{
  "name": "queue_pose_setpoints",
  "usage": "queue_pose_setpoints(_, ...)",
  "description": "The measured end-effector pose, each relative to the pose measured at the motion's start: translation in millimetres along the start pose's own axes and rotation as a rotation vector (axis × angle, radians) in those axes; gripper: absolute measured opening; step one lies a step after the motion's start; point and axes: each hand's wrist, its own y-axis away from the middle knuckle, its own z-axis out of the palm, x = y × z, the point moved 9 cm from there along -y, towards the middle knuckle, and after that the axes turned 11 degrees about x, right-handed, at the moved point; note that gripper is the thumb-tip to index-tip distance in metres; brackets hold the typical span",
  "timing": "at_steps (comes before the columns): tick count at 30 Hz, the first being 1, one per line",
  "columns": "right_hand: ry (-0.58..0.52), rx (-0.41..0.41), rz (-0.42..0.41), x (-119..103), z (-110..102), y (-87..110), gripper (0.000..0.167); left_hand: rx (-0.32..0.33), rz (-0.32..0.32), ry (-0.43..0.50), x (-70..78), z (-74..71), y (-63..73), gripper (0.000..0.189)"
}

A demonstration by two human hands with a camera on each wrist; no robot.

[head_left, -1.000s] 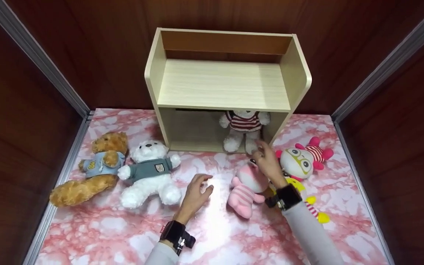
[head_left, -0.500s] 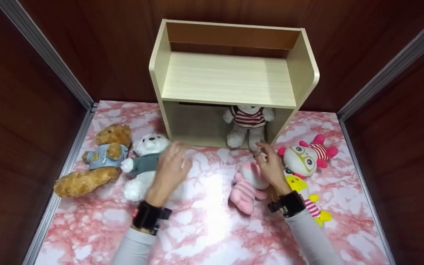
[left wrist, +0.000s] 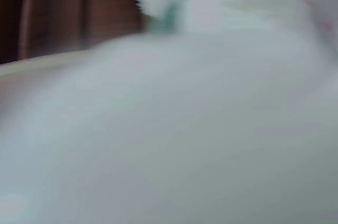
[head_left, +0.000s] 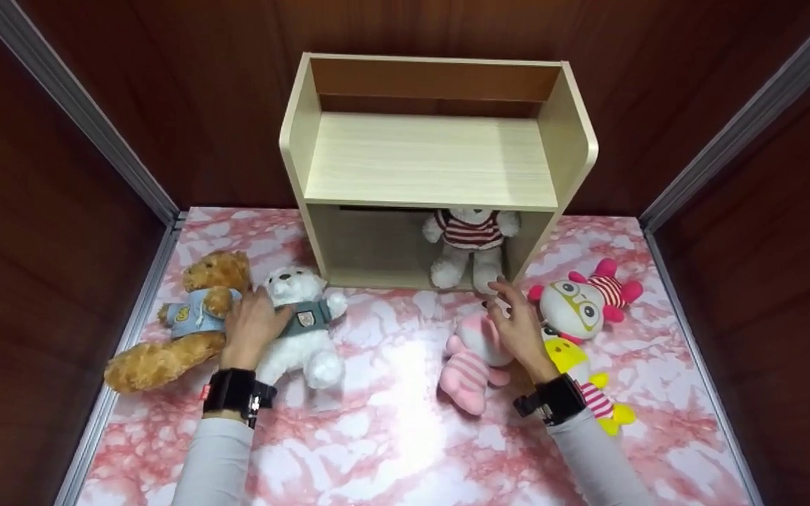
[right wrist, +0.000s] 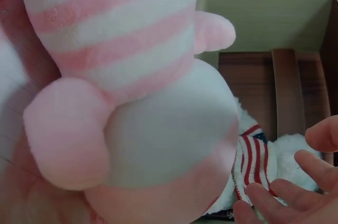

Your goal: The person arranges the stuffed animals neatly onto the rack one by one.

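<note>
The left hand [head_left: 254,327] lies over the side of the white teddy bear in a green shirt [head_left: 305,341], thumb across the shirt, beside the brown teddy bear [head_left: 197,320] on the marbled tabletop [head_left: 370,429]; I cannot tell whether it grips. The right hand [head_left: 523,334], fingers loosely spread, holds nothing above the pink-striped plush toy [head_left: 470,369], near the red-striped-sweater bear [head_left: 472,235] in the shelf unit's [head_left: 433,158] lower compartment

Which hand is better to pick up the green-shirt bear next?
Probably left: the left hand is at the green-shirt bear, while the right hand is farther away, near the pink doll.
</note>
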Motion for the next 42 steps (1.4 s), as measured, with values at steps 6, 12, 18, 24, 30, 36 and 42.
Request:
queue_pose_setpoints(6, -0.017, -0.026, 0.027, -0.9, 3.4, 6.7, 0.039, -0.132, -0.117, 0.056, -38.7, 33.1, 12.2, 0.114)
queue_pose_setpoints(12, -0.085, -0.043, 0.048, -1.3, 9.5, 10.5, 0.038, -0.121, -0.125, 0.207, -45.3, 45.5, 16.3, 0.106)
queue_pose_setpoints(18, -0.149, -0.049, 0.036, -2.2, 17.6, 16.5, 0.037, -0.014, -0.142, 0.262, -43.6, 51.0, 24.1, 0.111)
queue_pose_setpoints(24, -0.154, -0.030, 0.024, -16.1, 20.7, 19.8, 0.036, 0.133, -0.117, 0.290, -28.5, 46.4, 34.9, 0.104)
queue_pose_setpoints(30, -0.228, -0.051, 0.051, -53.3, 20.2, 21.5, 0.040, 0.252, -0.025, 0.349, 9.4, 42.1, 45.8, 0.093)
queue_pose_setpoints(36, -0.328, -0.211, 0.078, -56.8, 52.6, 30.3, 0.045, 0.274, 0.068, 0.430, 62.1, 46.4, 49.4, 0.085)
queue_pose_setpoints(42, -0.416, -0.400, 0.117, -55.4, 84.4, 41.9, 0.058, 0.309, 0.186, 0.467, 107.9, 45.8, 49.8, 0.085)
